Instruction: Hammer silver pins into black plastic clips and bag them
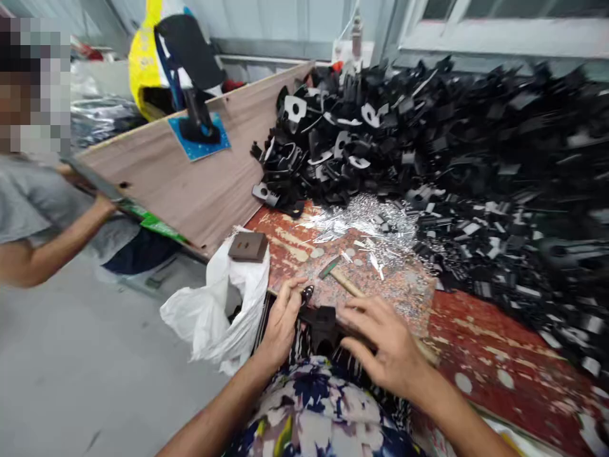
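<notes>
Grey concrete floor (71,355) lower left of the counter (499,362), whose top is worn red with pale patches. Wood-grain board (200,171) stands on edge left of the counter. Pale grey wall (266,22) behind it; white-framed window (499,19) above the counter's far right. Light even, diffuse.

one hammer (345,282), one brown block (248,246)

Bare forearms, floral blue-and-white patterned garment (318,406)
</notes>
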Motion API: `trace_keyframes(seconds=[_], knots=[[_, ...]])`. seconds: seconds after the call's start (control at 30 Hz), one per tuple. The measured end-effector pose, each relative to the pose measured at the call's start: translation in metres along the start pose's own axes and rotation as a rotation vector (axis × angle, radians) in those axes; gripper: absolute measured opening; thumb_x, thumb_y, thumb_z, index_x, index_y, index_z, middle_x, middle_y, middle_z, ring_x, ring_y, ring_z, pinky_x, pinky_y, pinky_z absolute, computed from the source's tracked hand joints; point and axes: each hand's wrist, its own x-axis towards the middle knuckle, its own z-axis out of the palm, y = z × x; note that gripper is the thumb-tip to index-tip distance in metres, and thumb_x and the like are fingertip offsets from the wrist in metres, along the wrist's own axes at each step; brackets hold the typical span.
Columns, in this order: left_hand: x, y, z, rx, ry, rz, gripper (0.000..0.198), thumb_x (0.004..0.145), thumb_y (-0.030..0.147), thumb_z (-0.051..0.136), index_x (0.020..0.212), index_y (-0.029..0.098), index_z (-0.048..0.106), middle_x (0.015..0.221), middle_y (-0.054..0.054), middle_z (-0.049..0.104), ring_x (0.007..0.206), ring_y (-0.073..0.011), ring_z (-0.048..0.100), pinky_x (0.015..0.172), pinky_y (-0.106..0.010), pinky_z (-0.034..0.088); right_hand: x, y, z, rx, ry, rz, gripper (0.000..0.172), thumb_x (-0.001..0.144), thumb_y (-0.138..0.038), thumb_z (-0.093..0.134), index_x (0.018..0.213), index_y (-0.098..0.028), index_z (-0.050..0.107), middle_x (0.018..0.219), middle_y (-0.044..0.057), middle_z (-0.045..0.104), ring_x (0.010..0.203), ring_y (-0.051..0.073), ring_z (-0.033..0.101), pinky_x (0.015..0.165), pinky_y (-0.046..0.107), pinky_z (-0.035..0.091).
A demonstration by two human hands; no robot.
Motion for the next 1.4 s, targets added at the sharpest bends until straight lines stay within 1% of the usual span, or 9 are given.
trace_keyframes(seconds=[0.17, 0.27, 0.37, 0.43, 0.5, 0.67, 0.93, 1.13, 1.4], knots=[[0.005, -0.008, 0.018, -0.188, -0.148, -0.131, 0.053, 0.093, 0.063, 0.053, 0.129, 0.024, 0.056, 0.095, -0.005, 0.065, 0.067, -0.0181, 0.06, 0.052, -0.027, 0.048, 0.006, -0.003, 0.006, 0.102, -0.112, 0.033, 0.024, 0.099, -0.017, 0.05, 0.112, -0.022, 0.07, 0.097, 0.005, 0.069, 0.093, 0.02, 0.06, 0.086, 0.038, 0.05], [0.015, -0.019, 0.02, -0.28, -0.161, -0.141, 0.049, 0.091, 0.057, 0.061, 0.127, 0.024, 0.055, 0.098, -0.004, 0.063, 0.063, -0.0146, 0.063, 0.048, -0.023, 0.046, -0.006, 0.027, -0.025, 0.178, 0.033, 0.259, 0.027, 0.1, -0.025, 0.053, 0.079, -0.02, 0.069, 0.073, 0.0, 0.062, 0.072, 0.015, 0.057, 0.068, 0.03, 0.047], [0.026, -0.027, 0.018, -0.257, -0.219, -0.18, 0.045, 0.086, 0.054, 0.069, 0.115, 0.02, 0.06, 0.09, -0.002, 0.064, 0.055, -0.0117, 0.064, 0.044, -0.02, 0.043, -0.022, 0.067, -0.082, 0.29, 0.552, 0.465, 0.032, 0.092, -0.032, 0.066, 0.064, -0.019, 0.059, 0.066, -0.003, 0.057, 0.062, 0.011, 0.052, 0.057, 0.024, 0.044], [0.03, -0.029, 0.018, -0.248, -0.232, -0.213, 0.046, 0.082, 0.054, 0.073, 0.108, 0.018, 0.062, 0.084, 0.0, 0.064, 0.051, -0.0107, 0.064, 0.042, -0.019, 0.042, -0.027, 0.09, -0.122, 0.487, 1.015, 0.441, 0.021, 0.086, -0.035, 0.073, 0.075, -0.02, 0.063, 0.078, -0.003, 0.064, 0.068, 0.011, 0.06, 0.065, 0.024, 0.051], [0.034, -0.03, 0.018, -0.259, -0.223, -0.245, 0.048, 0.079, 0.055, 0.076, 0.106, 0.018, 0.062, 0.081, 0.0, 0.065, 0.049, -0.0112, 0.065, 0.042, -0.019, 0.045, -0.022, 0.11, -0.152, 0.67, 1.221, 0.386, 0.022, 0.083, -0.04, 0.073, 0.095, -0.023, 0.067, 0.097, 0.0, 0.071, 0.083, 0.013, 0.068, 0.08, 0.028, 0.056], [0.039, -0.031, 0.019, -0.267, -0.185, -0.299, 0.054, 0.07, 0.058, 0.083, 0.101, 0.018, 0.064, 0.075, 0.0, 0.068, 0.047, -0.0136, 0.067, 0.04, -0.02, 0.049, 0.039, 0.164, -0.157, 0.3, 0.742, 0.738, 0.038, 0.092, -0.044, 0.057, 0.119, -0.018, 0.062, 0.108, 0.008, 0.074, 0.093, 0.019, 0.072, 0.088, 0.038, 0.058], [0.036, -0.029, 0.024, -0.272, -0.094, -0.298, 0.055, 0.062, 0.058, 0.089, 0.093, 0.017, 0.069, 0.07, 0.0, 0.069, 0.042, -0.0128, 0.065, 0.037, -0.019, 0.048, 0.158, 0.257, -0.131, -0.241, 0.627, 0.996, 0.035, 0.096, -0.038, 0.064, 0.125, -0.017, 0.061, 0.133, 0.01, 0.059, 0.118, 0.026, 0.059, 0.1, 0.05, 0.05], [0.033, -0.03, 0.026, -0.28, -0.074, -0.293, 0.054, 0.061, 0.058, 0.089, 0.091, 0.017, 0.069, 0.069, 0.0, 0.068, 0.041, -0.0127, 0.064, 0.037, -0.019, 0.048, 0.156, 0.268, -0.107, -0.444, 0.639, 1.034, 0.036, 0.093, -0.041, 0.066, 0.119, -0.017, 0.062, 0.128, 0.009, 0.059, 0.121, 0.028, 0.055, 0.105, 0.053, 0.042], [0.032, -0.031, 0.024, -0.315, -0.105, -0.269, 0.05, 0.063, 0.054, 0.089, 0.09, 0.017, 0.069, 0.071, 0.001, 0.068, 0.043, -0.0118, 0.064, 0.04, -0.019, 0.049, 0.136, 0.262, -0.109, -0.404, 0.61, 0.797, 0.03, 0.096, -0.038, 0.061, 0.117, -0.016, 0.061, 0.107, 0.005, 0.066, 0.096, 0.02, 0.063, 0.09, 0.042, 0.051]])
